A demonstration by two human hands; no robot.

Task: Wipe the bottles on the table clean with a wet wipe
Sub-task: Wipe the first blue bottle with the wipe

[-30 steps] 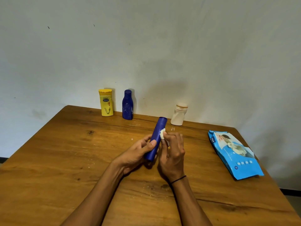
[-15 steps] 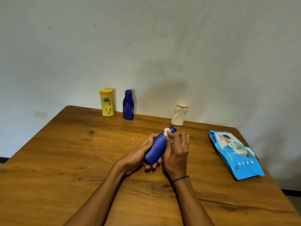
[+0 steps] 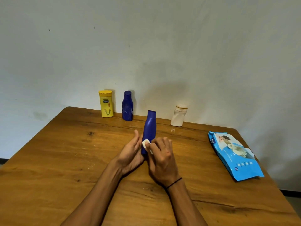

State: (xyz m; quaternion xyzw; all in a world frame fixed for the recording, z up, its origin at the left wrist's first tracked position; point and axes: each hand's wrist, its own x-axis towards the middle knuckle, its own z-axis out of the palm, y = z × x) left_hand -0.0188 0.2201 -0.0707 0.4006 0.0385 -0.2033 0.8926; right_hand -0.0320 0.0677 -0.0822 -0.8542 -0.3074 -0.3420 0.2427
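Here the left hand (image 3: 130, 154) holds a tall blue bottle (image 3: 149, 128) from the left side, palm turned toward it; the thumb points up along the bottle's lower part and the rest of the fingers are hidden behind it, so how far they wrap round cannot be told. The bottle stands nearly upright over the middle of the wooden table (image 3: 48, 160), its cap end at the top and its base hidden between the two hands; whether the base touches the table cannot be seen. The right hand (image 3: 161, 159) is at the bottle's lower front, fingers curled, pinching a small folded white wet wipe (image 3: 146, 143) and pressing it against the blue surface low on the bottle. A thin black band (image 3: 174, 182) circles the right wrist. Along the far edge of the table, close to the pale wall (image 3: 162, 46), three more bottles stand upright: a yellow bottle (image 3: 106, 103) to the left, a smaller dark blue bottle (image 3: 127, 106) just beside it on its right, and a white bottle (image 3: 178, 115) with a tan cap farther right, well apart from the other two. The held bottle rises in front of the gap between the dark blue and the white one. A blue pack of wet wipes (image 3: 234, 155) lies flat near the right edge of the table, well away from both hands. Pale specks and crumbs dot the wood around the hands.
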